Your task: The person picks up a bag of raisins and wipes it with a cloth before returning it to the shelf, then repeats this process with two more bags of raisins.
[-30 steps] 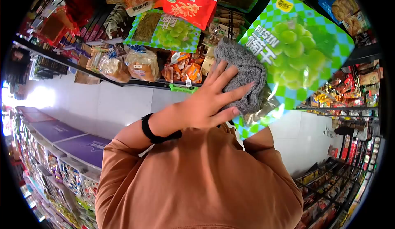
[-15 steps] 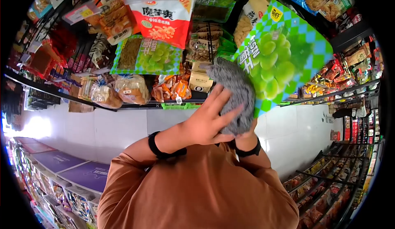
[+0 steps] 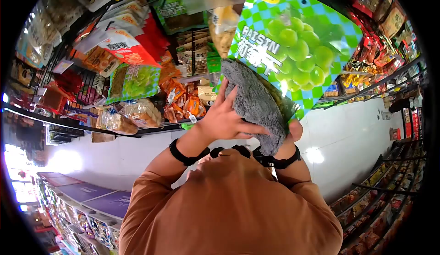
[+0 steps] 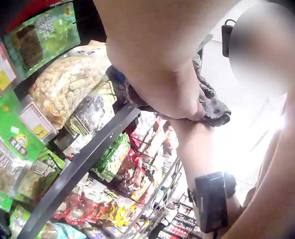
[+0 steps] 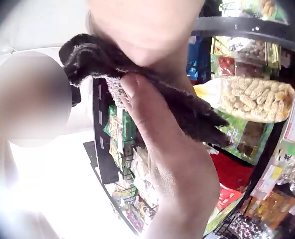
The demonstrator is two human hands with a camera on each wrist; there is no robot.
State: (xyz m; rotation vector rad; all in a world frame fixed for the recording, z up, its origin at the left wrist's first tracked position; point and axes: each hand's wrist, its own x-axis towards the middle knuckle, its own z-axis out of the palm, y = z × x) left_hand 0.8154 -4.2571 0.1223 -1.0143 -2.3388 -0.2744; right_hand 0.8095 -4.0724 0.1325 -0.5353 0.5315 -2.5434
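In the head view a large green-checked raisin bag (image 3: 305, 49) is tilted in front of me, its lower end down by my right hand (image 3: 294, 130). That hand grips the bag's lower end with the thumb up; its other fingers are hidden. My left hand (image 3: 229, 120) holds a grey fuzzy cloth (image 3: 254, 104), which lies along the bag's left edge, fingers spread and the thumb side across it. The cloth's lower end hangs over my right wrist. In the left wrist view the cloth (image 4: 212, 107) shows below my left hand (image 4: 157, 64); in the right wrist view the dark cloth (image 5: 182, 104) runs between both hands.
Snack shelves stand ahead: a red snack pouch (image 3: 126, 44), another raisin bag (image 3: 135, 83), bagged bread (image 3: 142, 113) and a peanut bag (image 4: 68, 84). A black shelf rail (image 4: 82, 169) runs close by. Purple-topped bins (image 3: 98, 195) stand lower left, shelving lower right, pale floor (image 3: 339, 145) between.
The view has turned, so the shelf goods sit farther left. The raisin bag has shifted left. The cloth has gone from bunched to stretched lengthwise beside it, and the right thumb has come into sight.
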